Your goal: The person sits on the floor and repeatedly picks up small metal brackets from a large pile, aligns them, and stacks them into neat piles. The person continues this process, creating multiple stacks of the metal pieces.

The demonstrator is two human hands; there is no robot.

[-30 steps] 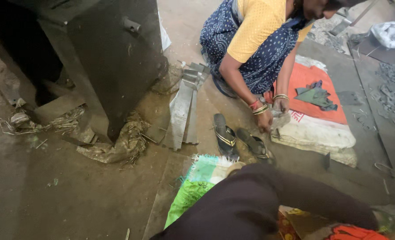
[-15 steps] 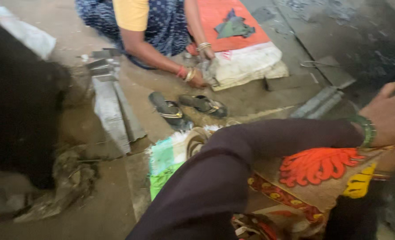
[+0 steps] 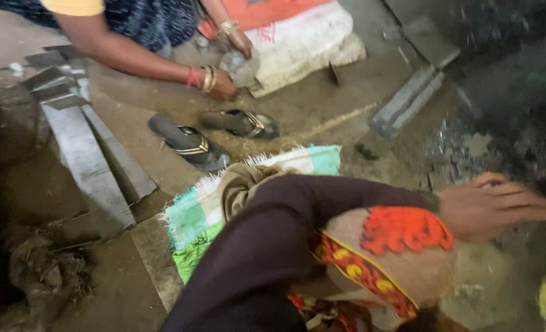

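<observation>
Reaching further out than half a second ago, the right hand is now stretching past the knee toward the dark right side of the floor, and the view is swinging along with it, so the other person is sliding up into the top corner.

Most of the foreground is being filled by the dark sleeve of that reaching arm, which is lying across a knee draped in brown cloth with red embroidery. Under it a green and white woven sack is spreading over the ground. To the left, long grey metal strips are lying side by side. Up top, the co-worker's hand is resting on the floor beside a white sack, with a pair of sandals just below it. Two short grey bars are sitting further right.

The heap of small grey scraps is lying just above the outstretched hand, near it but not touching. The fingers are spread apart and gripping nothing, though motion is blurring them.

To my eye the reach is the step under way. Taking anything from that heap would be asking the fingers to settle and close over one piece among many loose ones.
</observation>
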